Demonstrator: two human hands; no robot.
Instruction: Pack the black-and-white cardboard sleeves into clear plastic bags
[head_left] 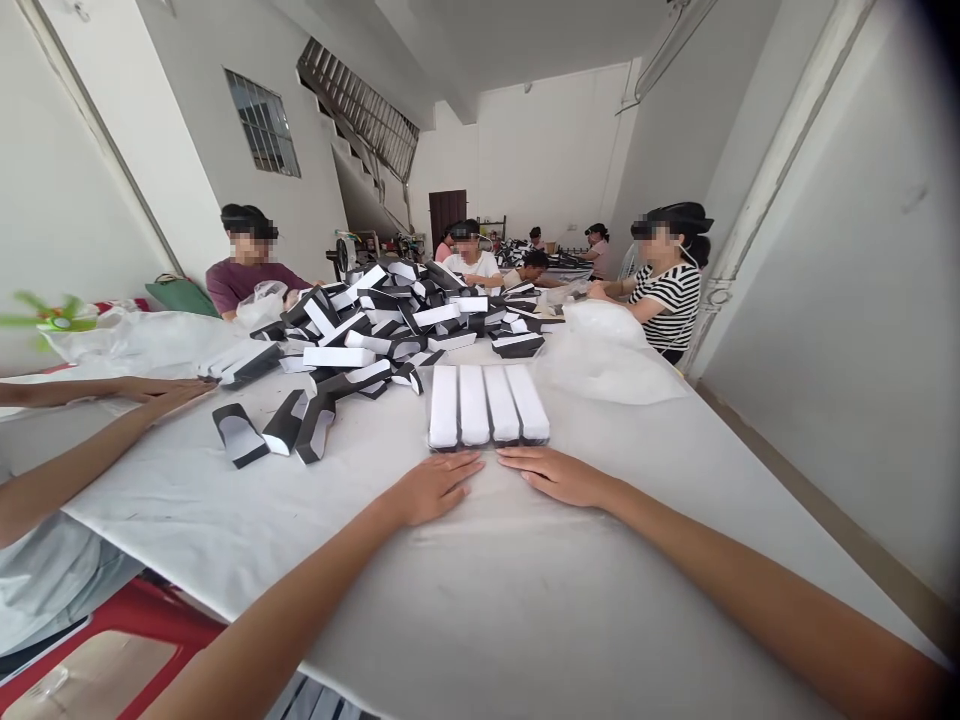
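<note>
Several long white pieces with black edges (473,405) lie side by side in a row, seemingly inside a clear plastic bag. My left hand (436,487) rests flat at the near edge of this row, fingers stretched out and pointing right. From the other side, my right hand (559,476) lies with its fingers extended toward the left one, a small gap between them. Both hands press on the clear plastic or the cloth just below the row; I cannot tell which. Neither hand grasps anything.
A heap of black-and-white folded card pieces (390,320) covers the table's middle. Three loose pieces (281,425) lie front left. A co-worker's hands (176,392) touch another bundle (244,362) at left. Plastic bags (622,350) lie right. Other people sit around the white-covered table (600,600).
</note>
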